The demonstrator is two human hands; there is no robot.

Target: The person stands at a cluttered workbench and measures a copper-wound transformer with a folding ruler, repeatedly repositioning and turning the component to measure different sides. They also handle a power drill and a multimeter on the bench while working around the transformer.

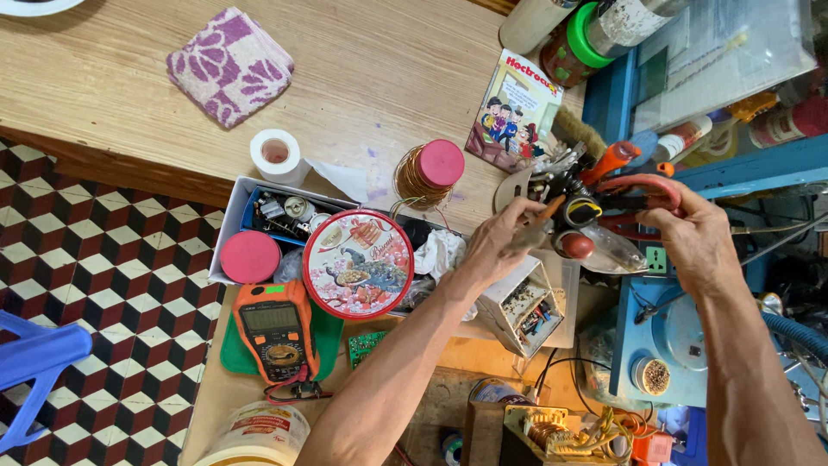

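Left hand point(504, 237) pinches an orange-handled tool point(542, 217); right hand point(690, 229) closed on red-handled pliers point(642, 185), both above the tool cluster point(576, 226). Risk: crowded tools snag, topple onto small parts box point(526, 306) below the left hand

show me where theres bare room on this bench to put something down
Bare wood lies between the purple cloth and the booklet, above the tape roll. Crowded: around the round tin, multimeter and tool holder by both hands.

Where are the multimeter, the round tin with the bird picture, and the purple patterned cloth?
multimeter point(276, 330), head view, on its grey screen.
round tin point(358, 264), head view, middle of its lid.
purple patterned cloth point(229, 66), head view, centre of the folded top.
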